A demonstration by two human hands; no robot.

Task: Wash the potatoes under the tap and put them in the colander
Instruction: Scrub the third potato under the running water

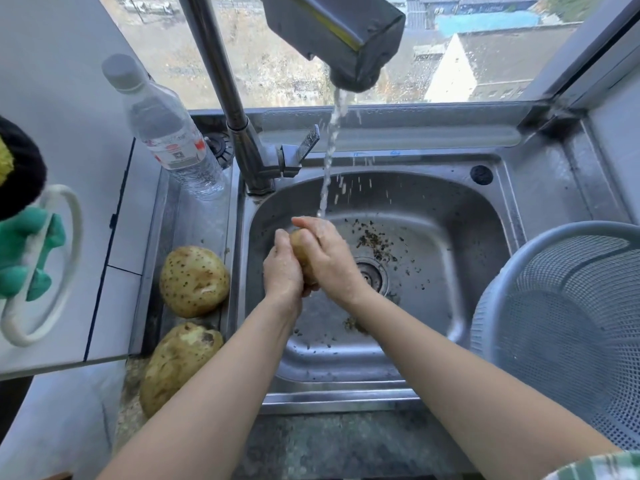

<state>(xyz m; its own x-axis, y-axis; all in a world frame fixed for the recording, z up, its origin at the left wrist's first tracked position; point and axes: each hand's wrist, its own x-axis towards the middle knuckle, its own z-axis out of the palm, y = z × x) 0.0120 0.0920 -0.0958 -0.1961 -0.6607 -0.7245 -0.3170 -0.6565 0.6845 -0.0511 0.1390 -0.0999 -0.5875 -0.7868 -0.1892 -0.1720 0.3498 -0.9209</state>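
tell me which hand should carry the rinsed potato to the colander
Probably the right hand: the colander sits on its side of the sink, and it presses the potato. The left hand is farther.

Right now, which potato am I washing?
The small potato between the left hand and right hand; the two bigger potatoes lie on the left ledge.
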